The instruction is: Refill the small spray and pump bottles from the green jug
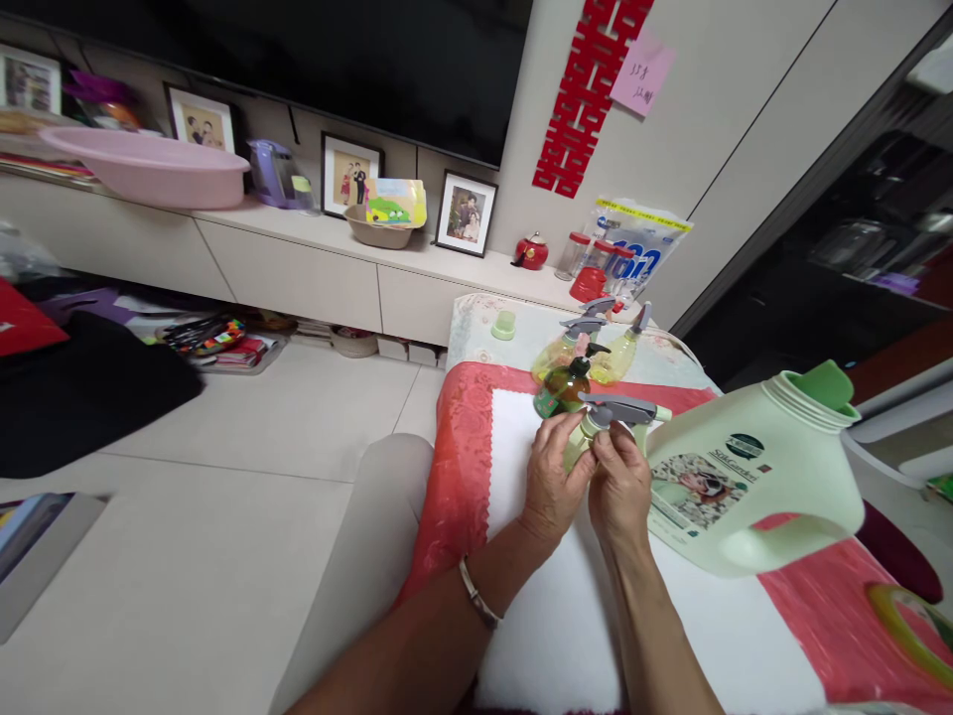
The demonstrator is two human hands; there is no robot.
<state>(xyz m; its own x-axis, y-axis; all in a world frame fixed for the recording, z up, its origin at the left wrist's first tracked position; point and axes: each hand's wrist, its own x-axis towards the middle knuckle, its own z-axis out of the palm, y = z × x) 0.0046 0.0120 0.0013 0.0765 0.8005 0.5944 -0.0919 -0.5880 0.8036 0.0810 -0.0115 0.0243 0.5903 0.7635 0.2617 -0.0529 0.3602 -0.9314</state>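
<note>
Left side of the tabletop (472, 333): a red cloth (460, 452) hangs over the near left edge, with a white cloth (555, 621) laid over it down the middle. The left hand (555, 475), a bangle at its wrist, is closed around the left flank of a small spray bottle (607, 411). The bottle is held over the far end of the white cloth, about midway between the table's left and right edges. The right hand (619, 489) is touching the left hand. Its fingers are curled on the bottle's right flank just under the trigger head, so both hands grip the same item and neither is nearer to it. The bottle lies straight ahead of the hands, its long axis close to upright, and the nozzle points right. It has a pale yellow-green body, largely hidden by the fingers, a grey trigger head and a light green nozzle tip. The liquid level cannot be determined. Just beyond it stand a brown pump bottle (564, 389) and two yellow sprayers (588, 348), and a small green cap (504, 325) lies further left. Right side: a large pale green jug (751, 482) lies tilted, with its mouth toward the far right edge and its label side close beside the nozzle. Contact between the two cannot be confirmed.
</note>
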